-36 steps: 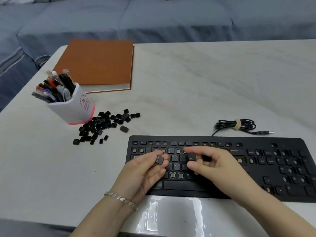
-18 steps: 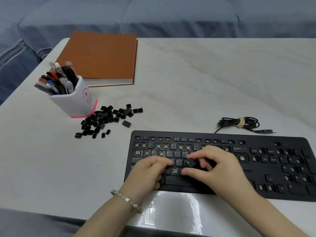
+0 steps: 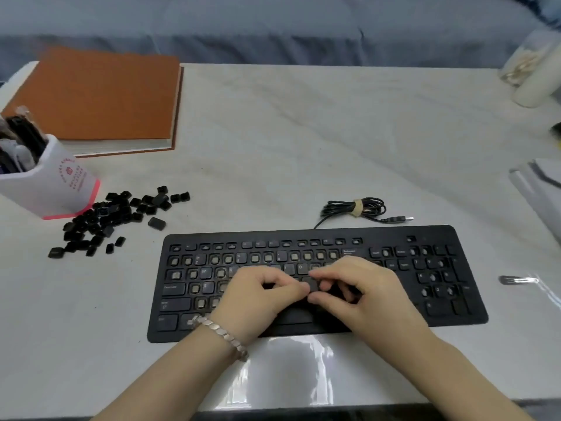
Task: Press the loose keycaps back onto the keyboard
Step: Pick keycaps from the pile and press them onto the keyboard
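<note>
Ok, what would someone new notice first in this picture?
Both hands meet over the middle of the black keyboard, which shows many bare sockets. The right hand pinches a keycap there, with the curled fingers of the left hand against it. Left of the keyboard, loose keycaps lie scattered beside a white pen cup.

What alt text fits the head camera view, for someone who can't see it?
Two hands meet over the middle of a black keyboard with many keycaps missing; the right hand pinches a keycap, the left hand curled beside it. A pile of loose keycaps lies left of the keyboard, by a pen cup and an orange notebook.
</note>
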`<state>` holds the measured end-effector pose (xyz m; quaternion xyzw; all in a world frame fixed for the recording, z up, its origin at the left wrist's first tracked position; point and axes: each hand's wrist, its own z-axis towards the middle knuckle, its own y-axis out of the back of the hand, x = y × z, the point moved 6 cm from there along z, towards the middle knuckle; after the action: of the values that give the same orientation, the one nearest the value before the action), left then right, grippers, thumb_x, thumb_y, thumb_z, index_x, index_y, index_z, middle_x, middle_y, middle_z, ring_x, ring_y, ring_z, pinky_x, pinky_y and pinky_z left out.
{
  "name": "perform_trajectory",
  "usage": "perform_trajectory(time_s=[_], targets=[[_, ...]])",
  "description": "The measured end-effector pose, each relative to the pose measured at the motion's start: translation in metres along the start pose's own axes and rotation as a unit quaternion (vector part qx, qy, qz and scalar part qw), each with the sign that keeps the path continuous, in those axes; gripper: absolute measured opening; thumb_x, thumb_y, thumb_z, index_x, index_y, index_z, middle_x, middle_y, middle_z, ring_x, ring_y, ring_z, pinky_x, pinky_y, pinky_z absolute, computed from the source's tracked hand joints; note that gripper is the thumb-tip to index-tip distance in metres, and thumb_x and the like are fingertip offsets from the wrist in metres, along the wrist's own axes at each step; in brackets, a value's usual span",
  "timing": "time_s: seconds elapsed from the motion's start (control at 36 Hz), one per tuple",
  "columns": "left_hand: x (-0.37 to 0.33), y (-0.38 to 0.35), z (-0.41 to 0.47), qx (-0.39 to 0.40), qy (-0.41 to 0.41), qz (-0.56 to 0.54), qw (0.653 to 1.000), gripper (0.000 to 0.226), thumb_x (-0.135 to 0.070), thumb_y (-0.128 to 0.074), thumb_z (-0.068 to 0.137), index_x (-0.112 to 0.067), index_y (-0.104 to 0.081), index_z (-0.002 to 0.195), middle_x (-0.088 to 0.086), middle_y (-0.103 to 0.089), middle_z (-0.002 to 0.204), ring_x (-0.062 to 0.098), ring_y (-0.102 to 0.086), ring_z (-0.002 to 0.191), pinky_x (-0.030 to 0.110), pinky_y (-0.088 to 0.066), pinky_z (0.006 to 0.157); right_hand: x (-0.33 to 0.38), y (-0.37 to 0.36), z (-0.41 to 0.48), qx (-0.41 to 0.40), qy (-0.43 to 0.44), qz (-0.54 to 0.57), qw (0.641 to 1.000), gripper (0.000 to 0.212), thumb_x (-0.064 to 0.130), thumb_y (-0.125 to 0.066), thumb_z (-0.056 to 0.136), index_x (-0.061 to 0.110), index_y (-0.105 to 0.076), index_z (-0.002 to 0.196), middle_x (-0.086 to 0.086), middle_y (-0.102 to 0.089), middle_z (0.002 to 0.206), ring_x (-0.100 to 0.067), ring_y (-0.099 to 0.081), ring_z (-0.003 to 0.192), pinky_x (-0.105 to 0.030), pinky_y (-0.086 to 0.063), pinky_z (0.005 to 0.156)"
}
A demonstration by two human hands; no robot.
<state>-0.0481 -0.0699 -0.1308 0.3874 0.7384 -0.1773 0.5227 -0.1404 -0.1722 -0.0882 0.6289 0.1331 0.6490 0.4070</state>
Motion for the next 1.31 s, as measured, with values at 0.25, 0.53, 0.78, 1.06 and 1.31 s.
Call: perform_trajectory(time_s=[0.25,0.53,0.78,1.06,1.31], targets=[[-0.013,-0.059,0.01,0.064,-0.03,0.072,0.995,0.021,-0.016,-0.068,0.079,-0.025,-0.069,0.061,0.011,-0.062,0.069,0.002,-0.048,0.054,0.012,-0.038,0.054,-0.037,0.038,-0.027,0.031,-0.025,-0.063,0.997,0.018,0.021,-0.076,0.073,0.021,-0.069,0.09,0.015,-0.053,0.077,0.01,-0.046,0.074,-0.008,-0.036,0.07],[-0.008,-0.077,0.002,0.013,-0.092,0.146,0.985,0.039,-0.002,-0.04,0.092,-0.04,-0.05,0.092,-0.005,-0.048,0.07,-0.001,-0.04,0.043,0.011,-0.032,0.043,-0.129,0.116,-0.061,-0.13,-0.162,-0.038,0.977,0.03,0.01,-0.081,0.062,0.033,-0.065,0.073,0.008,-0.052,0.064,0.0,-0.046,0.06,-0.006,-0.034,0.06],[0.001,-0.068,0.0,-0.032,-0.109,0.094,0.989,0.036,0.006,-0.039,0.093,-0.026,-0.053,0.1,-0.005,-0.062,0.085,-0.002,-0.055,0.059,0.009,-0.042,0.058,-0.154,0.106,-0.057,-0.084,-0.181,-0.031,0.979,0.021,0.013,-0.081,0.063,0.023,-0.072,0.08,0.004,-0.053,0.069,-0.005,-0.047,0.063,-0.009,-0.036,0.061],[0.01,-0.07,0.003,0.015,-0.003,-0.186,0.982,0.019,0.014,-0.045,0.086,0.0,-0.058,0.09,0.005,-0.072,0.085,0.014,-0.07,0.066,0.016,-0.053,0.055,-0.158,0.1,-0.057,-0.092,-0.184,-0.025,0.978,0.022,0.013,-0.08,0.064,0.026,-0.072,0.081,0.006,-0.053,0.068,0.001,-0.048,0.062,-0.007,-0.035,0.062],[0.01,-0.069,0.003,0.041,-0.012,-0.208,0.977,0.028,0.017,-0.045,0.083,-0.002,-0.059,0.098,0.002,-0.073,0.092,0.014,-0.07,0.075,0.016,-0.053,0.059,-0.158,0.097,-0.059,-0.118,-0.178,-0.003,0.977,0.03,0.011,-0.079,0.065,0.035,-0.067,0.078,0.006,-0.055,0.066,0.0,-0.047,0.06,-0.007,-0.034,0.059]])
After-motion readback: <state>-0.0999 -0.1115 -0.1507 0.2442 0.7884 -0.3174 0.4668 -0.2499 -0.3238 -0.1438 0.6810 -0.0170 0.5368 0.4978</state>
